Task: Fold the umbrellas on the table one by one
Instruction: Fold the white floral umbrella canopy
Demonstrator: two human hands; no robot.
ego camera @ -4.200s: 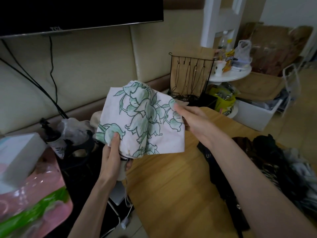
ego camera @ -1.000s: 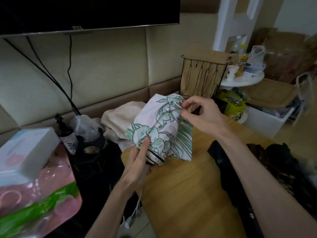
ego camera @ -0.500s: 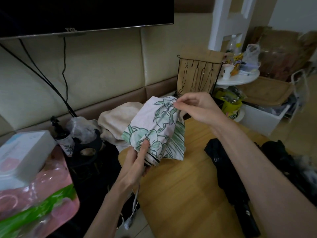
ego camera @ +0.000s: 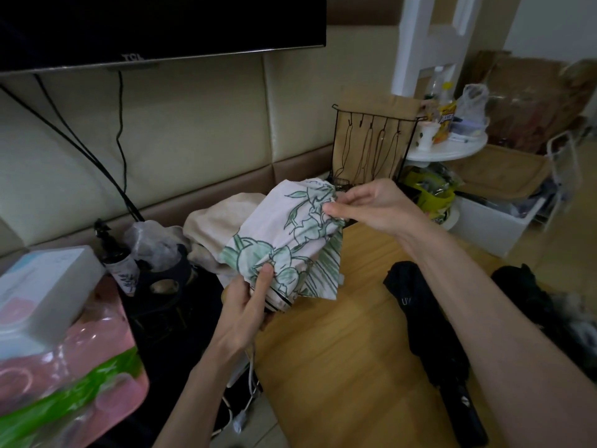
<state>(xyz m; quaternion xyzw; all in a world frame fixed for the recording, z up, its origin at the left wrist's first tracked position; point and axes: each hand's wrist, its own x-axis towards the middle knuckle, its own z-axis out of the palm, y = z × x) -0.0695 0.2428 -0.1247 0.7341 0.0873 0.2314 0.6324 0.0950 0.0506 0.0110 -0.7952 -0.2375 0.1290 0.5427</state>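
Left hand [ego camera: 243,306] gripped the lower end of the floral umbrella [ego camera: 292,244], thumb pressed flat onto the printed cloth and the other fingers curled underneath. Right hand [ego camera: 378,205] pinched the cloth at the upper end between thumb and forefinger, the remaining fingers loosely bent. Between the two hands the umbrella was held tilted in the air, above the far left corner of the wooden counter [ego camera: 339,376], its canopy gathered into loose folds with one flap hanging down. On the counter, to the right, lay a black umbrella [ego camera: 429,337], collapsed and rolled, handle toward the camera. Further right sat a dark, crumpled heap [ego camera: 529,299], partly hidden by the right forearm. Behind the floral umbrella lay a beige cloth [ego camera: 216,221] and stood a black wire rack [ego camera: 371,140].
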